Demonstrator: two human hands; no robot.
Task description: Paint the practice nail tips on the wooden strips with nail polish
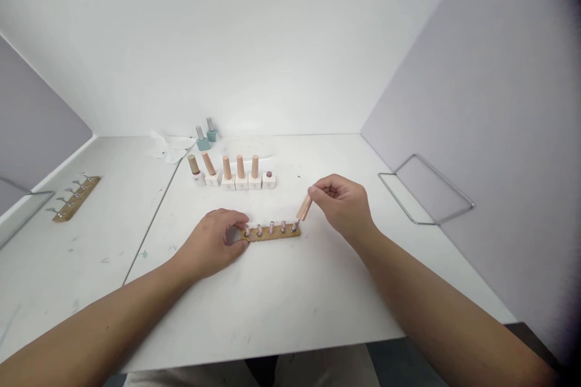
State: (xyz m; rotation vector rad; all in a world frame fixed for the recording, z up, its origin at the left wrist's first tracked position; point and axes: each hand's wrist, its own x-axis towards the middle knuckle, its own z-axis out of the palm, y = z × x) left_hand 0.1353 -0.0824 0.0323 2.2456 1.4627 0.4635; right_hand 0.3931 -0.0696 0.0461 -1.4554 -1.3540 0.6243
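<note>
Apart — left hand (211,242) on the wooden strip (275,235), right hand (340,205) pinching a peach polish cap (304,208)

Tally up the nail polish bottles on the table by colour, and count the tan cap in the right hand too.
White bottles with tan caps: 5
White bottle without a cap: 1
Teal bottles with grey caps: 2
Loose tan cap in the right hand: 1
Total: 9
</note>
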